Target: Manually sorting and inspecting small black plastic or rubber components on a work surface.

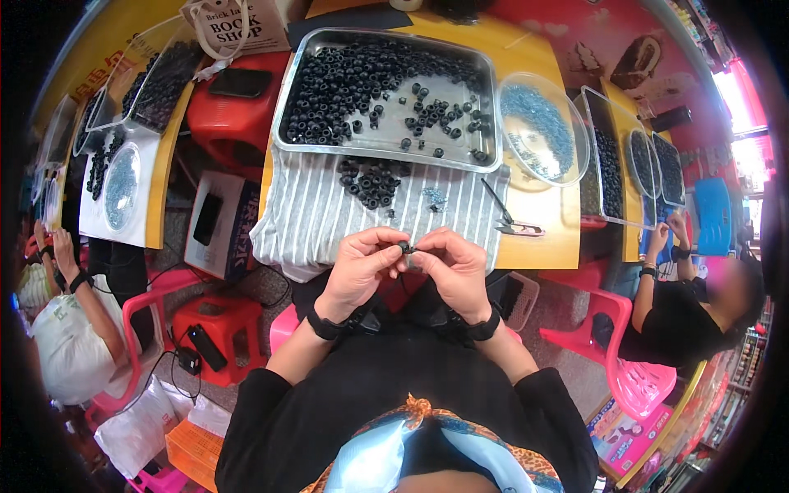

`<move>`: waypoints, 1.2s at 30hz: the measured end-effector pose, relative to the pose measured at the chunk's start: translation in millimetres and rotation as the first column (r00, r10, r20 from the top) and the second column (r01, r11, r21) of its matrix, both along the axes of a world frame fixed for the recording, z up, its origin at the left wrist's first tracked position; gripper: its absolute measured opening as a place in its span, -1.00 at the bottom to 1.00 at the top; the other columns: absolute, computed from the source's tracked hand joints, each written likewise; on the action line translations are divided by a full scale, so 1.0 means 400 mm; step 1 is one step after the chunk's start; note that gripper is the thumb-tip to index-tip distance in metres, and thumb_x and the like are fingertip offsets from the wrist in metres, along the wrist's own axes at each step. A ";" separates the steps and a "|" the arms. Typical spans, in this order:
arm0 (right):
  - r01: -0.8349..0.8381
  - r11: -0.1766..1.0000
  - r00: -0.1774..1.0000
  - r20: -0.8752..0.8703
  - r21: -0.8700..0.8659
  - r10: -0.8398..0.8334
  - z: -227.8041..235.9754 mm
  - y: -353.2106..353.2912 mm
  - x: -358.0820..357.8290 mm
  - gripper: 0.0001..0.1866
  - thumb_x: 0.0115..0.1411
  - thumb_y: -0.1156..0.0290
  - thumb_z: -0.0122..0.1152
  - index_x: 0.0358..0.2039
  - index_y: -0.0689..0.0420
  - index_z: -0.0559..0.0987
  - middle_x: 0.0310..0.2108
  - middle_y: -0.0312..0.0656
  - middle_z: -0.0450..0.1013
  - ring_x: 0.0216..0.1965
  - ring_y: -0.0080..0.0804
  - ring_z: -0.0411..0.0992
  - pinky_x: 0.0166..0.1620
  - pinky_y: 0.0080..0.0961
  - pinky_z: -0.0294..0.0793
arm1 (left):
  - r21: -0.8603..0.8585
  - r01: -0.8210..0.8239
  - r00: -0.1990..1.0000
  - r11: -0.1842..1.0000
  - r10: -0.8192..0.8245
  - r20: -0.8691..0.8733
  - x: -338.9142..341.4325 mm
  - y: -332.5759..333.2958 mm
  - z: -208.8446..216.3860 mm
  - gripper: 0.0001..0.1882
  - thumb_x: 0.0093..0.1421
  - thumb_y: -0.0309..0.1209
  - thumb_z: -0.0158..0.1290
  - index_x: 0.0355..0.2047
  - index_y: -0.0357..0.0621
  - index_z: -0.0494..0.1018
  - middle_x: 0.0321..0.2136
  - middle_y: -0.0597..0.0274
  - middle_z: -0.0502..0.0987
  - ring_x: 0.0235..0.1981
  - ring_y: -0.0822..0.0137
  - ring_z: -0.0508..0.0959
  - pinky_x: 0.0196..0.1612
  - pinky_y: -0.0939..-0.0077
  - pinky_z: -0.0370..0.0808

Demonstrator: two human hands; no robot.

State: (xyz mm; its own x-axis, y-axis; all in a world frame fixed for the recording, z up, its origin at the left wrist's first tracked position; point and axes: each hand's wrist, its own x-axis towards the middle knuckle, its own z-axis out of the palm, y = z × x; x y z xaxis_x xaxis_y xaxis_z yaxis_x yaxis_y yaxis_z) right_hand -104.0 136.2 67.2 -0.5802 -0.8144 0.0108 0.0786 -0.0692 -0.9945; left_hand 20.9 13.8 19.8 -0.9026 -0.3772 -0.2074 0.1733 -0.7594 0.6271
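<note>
In front of my chest, a small black ring-like part point(405, 246) is pinched between my two hands. My left hand point(360, 267) grips it with thumb and fingertips, and my right hand point(454, 269) closes on it from the other side. Fingertips cover much of the part. Just beyond my hands, a pile of black round parts with holes point(371, 182) lies on a grey striped cloth point(308, 209). Beside that pile sits a little heap of tiny clear-blue pieces point(434, 197). A metal tray point(386, 154) behind it holds many more black parts.
Right of the tray stands a clear round dish point(582, 152) with blue pieces. Thread snips point(523, 230) lie at the cloth's right edge. Other people work at the left point(78, 345) and right point(686, 308) tables. A red stool point(218, 337) stands to my left.
</note>
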 end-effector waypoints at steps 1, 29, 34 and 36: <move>0.008 0.999 1.000 0.012 -0.035 -0.008 -0.009 -0.002 0.003 -0.92 0.10 0.72 0.20 -0.36 0.32 0.55 -0.43 -0.21 0.48 -0.38 -0.53 0.52 -0.32 -0.66 0.48 | -0.007 0.003 1.000 1.000 -0.003 0.005 -0.001 0.002 0.003 -0.78 0.23 -0.57 0.07 -0.10 -0.28 0.50 -0.38 0.24 0.56 -0.41 0.49 0.55 -0.39 0.69 0.49; -0.444 0.895 0.890 -0.095 0.033 0.445 0.001 -0.009 -0.036 -0.83 0.17 0.54 0.19 -0.20 0.26 0.57 -0.40 -0.16 0.57 -0.38 -0.48 0.54 -0.32 -0.55 0.47 | -0.108 0.118 0.987 0.987 -0.128 -0.094 0.021 -0.023 -0.002 -0.38 0.12 -0.59 0.16 0.21 -0.23 0.25 -0.42 0.33 0.47 -0.52 0.56 0.51 -0.53 0.79 0.41; -0.398 0.917 0.894 -0.241 -0.038 0.378 -0.016 -0.017 -0.023 -0.89 0.15 0.53 0.20 -0.29 0.26 0.55 -0.48 -0.12 0.56 -0.42 -0.36 0.57 -0.34 -0.54 0.47 | -0.086 0.189 0.981 0.978 -0.192 -0.030 0.026 -0.030 0.006 -0.40 0.12 -0.57 0.14 0.19 -0.27 0.27 -0.42 0.30 0.48 -0.55 0.54 0.50 -0.56 0.76 0.42; -0.433 0.901 0.877 -0.228 0.006 0.423 0.004 -0.021 -0.036 -0.91 0.15 0.54 0.20 -0.32 0.26 0.54 -0.50 -0.14 0.55 -0.44 -0.34 0.56 -0.35 -0.52 0.48 | -0.095 0.178 0.982 0.979 -0.183 -0.038 0.030 -0.029 -0.009 -0.43 0.16 -0.56 0.12 0.19 -0.27 0.26 -0.38 0.24 0.51 -0.51 0.49 0.54 -0.55 0.74 0.44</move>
State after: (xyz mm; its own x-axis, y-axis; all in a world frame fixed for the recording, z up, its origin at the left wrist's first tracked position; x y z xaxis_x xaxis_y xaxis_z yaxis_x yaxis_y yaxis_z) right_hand -118.4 127.9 68.8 -0.1542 -0.9783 0.1383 -0.1082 -0.1224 -0.9866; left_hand 33.0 2.2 16.2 -0.9654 -0.2226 -0.1361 0.0690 -0.7209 0.6896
